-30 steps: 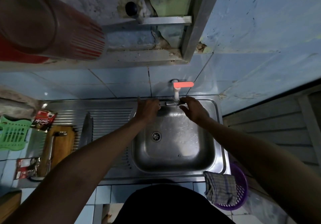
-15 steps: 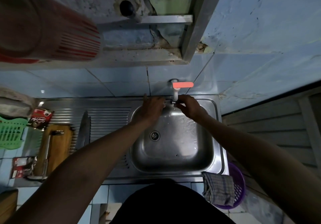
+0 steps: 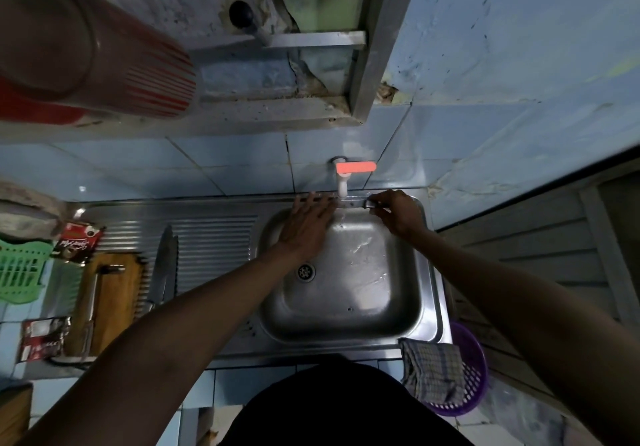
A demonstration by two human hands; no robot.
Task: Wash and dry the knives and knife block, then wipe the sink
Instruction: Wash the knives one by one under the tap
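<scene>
A steel sink (image 3: 429, 293) lies below a white tap (image 3: 342, 185) with a red lever. Under the spout, a knife (image 3: 353, 203) is held level along the sink's back rim. My right hand (image 3: 396, 212) grips its handle at the right. My left hand (image 3: 304, 226) lies flat with straight fingers over the blade's left part. Two more knives (image 3: 165, 265) lie on the ribbed drainboard (image 3: 211, 248). The wooden knife block (image 3: 110, 300) lies flat left of them, with a metal piece along it.
A checked cloth (image 3: 433, 369) hangs at the sink's front right corner over a purple basket (image 3: 476, 373). Sachets (image 3: 78, 243) and a green plastic basket (image 3: 20, 269) sit at the far left. A red container (image 3: 86, 47) stands on the ledge above.
My left hand has gone from curled to flat, fingers stretched over the blade. My right hand has shifted right along the back rim with the knife handle.
</scene>
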